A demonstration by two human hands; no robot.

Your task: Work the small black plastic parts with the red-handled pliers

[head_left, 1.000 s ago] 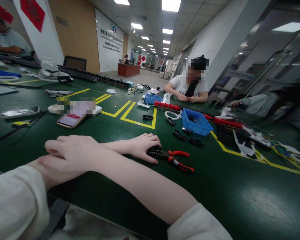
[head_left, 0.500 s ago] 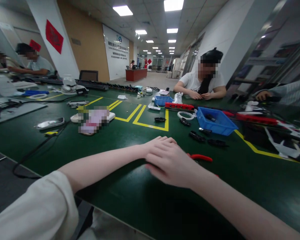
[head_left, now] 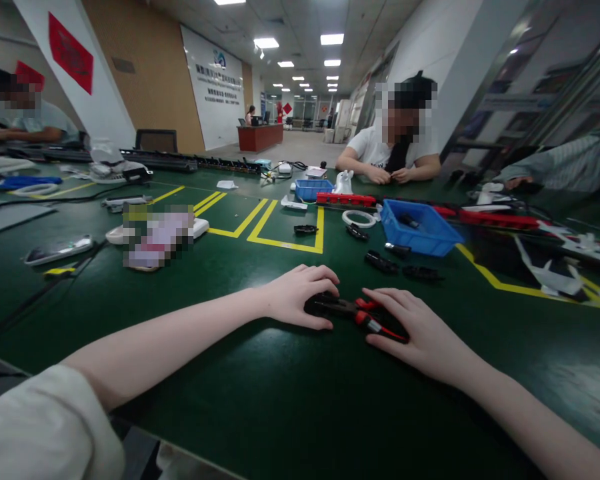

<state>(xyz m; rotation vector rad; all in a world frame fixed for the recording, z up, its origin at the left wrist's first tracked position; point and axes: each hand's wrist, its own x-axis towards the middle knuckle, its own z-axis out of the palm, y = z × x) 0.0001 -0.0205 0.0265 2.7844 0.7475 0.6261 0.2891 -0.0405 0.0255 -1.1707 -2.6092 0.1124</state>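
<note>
A pair of pliers (head_left: 360, 313) with red and black handles lies on the green table, its dark jaws pointing left. Around the jaw end curves my left hand (head_left: 297, 297), thumb and fingers apart; a dark patch at the jaws is partly hidden by it, and what that is cannot be made out. My right hand (head_left: 413, 327) is at the handles, with the fingers above and the thumb below them, spread apart and not closed. Just beyond the hands are several black plastic parts, among them one elongated piece (head_left: 381, 262) and another (head_left: 423, 273).
A blue bin (head_left: 423, 230) stands beyond the black parts, with a smaller blue bin (head_left: 314, 189) farther back. A phone (head_left: 161, 241) lies at left, near a cable (head_left: 87, 263). Across the table sits a person (head_left: 390, 157). Red strips (head_left: 500, 219) lie at right.
My right hand has come off my left hand and moved right to the pliers' handles, its fingers spreading. The jaws are now visible. The view has shifted slightly right.
</note>
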